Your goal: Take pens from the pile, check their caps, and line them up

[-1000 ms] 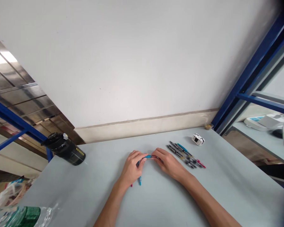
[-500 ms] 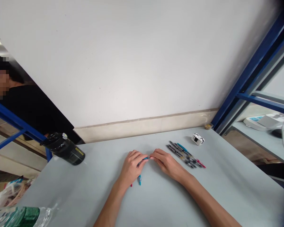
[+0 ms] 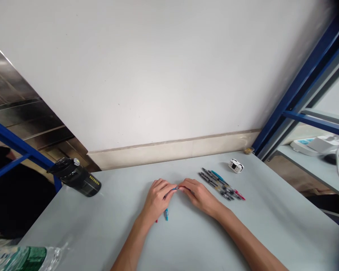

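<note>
Pinched in my left hand (image 3: 157,198) is a blue pen (image 3: 174,188), with part of its barrel hidden behind the fingers. My right hand (image 3: 199,194) has its thumb and fingers closed at the pen's other end, so the two hands nearly meet. Below my left hand, a second blue pen (image 3: 166,215) lies on the table, partly covered by the hand. A small red pen end (image 3: 156,221) shows beside the wrist. To the right of my right hand lies a group of several pens (image 3: 214,183), mostly black and clear, with a blue one and red ends among them.
A black bottle (image 3: 76,178) leans in view at the table's left edge. A small white device (image 3: 236,166) sits behind the pens. At lower left is a clear plastic bottle (image 3: 35,259) with a green label. Blue bed-frame posts (image 3: 296,86) flank the grey table (image 3: 186,241).
My hands stay almost in place around the blue pen, shifting only slightly. At the left, the person in black has moved down and is now mostly below the blue bar.
</note>
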`<state>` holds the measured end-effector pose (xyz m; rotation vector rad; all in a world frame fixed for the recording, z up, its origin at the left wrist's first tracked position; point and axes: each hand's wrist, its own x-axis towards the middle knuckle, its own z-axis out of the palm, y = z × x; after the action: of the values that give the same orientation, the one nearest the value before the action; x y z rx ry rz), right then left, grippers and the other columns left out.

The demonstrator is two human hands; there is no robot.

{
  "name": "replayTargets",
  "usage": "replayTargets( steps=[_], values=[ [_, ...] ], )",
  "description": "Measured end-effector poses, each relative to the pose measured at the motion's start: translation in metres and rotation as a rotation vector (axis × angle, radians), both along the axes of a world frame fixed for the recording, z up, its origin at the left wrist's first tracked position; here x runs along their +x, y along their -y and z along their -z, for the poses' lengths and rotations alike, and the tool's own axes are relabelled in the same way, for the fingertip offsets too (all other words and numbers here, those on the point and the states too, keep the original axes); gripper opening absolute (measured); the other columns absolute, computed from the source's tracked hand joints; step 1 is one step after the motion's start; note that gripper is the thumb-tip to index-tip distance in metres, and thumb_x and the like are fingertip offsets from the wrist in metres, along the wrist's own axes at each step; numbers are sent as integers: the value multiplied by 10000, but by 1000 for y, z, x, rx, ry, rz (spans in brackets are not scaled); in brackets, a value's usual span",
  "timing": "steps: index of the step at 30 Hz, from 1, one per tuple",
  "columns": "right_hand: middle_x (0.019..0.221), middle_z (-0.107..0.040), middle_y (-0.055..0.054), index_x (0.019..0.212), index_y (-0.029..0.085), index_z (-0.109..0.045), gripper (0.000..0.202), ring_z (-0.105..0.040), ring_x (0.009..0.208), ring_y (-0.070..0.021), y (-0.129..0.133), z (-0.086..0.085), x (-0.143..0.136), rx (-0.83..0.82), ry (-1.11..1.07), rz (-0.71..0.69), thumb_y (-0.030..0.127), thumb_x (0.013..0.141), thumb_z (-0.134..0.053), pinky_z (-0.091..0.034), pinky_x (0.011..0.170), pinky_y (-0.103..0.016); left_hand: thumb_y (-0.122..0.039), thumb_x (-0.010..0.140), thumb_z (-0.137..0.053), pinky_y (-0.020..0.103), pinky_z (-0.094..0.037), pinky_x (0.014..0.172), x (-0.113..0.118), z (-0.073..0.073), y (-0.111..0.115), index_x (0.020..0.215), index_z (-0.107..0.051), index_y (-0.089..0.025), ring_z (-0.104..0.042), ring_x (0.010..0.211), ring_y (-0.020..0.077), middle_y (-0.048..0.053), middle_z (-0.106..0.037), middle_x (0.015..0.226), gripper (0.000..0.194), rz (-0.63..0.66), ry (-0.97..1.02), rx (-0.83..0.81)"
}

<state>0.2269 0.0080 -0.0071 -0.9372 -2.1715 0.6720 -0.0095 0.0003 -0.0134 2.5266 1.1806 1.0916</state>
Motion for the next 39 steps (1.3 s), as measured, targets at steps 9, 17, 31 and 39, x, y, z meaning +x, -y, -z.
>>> replayTargets(
  steps=[9,17,31,39],
  values=[
    [1063,-660,-86,1145,241,-708,291,-646,931,-227,1,-3,0,-24,-85,-32,335,1164,-433,-528,880,-370,-242,1081,-640,385,-564,891,0,2,0,1167,-774,-254,-692,948,216,53,-777,994,160,-11,72,-28],
    [1076,-714,-63,1184,237,-644,193,-655,903,-215,3,1,-2,-102,-72,27,371,1143,-512,-524,831,-346,-207,1070,-645,442,-575,1000,2,3,-2,1152,-777,-253,-725,923,207,42,-810,986,162,9,82,27],
    [1024,-701,-60,1112,233,-623,199,-638,872,-216,1,4,-2,-82,-92,31,413,1127,-540,-514,792,-342,-177,1056,-656,485,-515,1107,5,-4,1,1138,-778,-273,-762,894,189,15,-825,973,176,-7,66,43],
    [996,-706,-52,1084,234,-647,236,-641,858,-211,2,2,-1,-104,-64,7,390,1148,-482,-516,797,-340,-181,1058,-637,460,-546,1037,6,-5,2,1127,-785,-273,-752,903,199,25,-824,964,188,-1,55,51]
  ],
)
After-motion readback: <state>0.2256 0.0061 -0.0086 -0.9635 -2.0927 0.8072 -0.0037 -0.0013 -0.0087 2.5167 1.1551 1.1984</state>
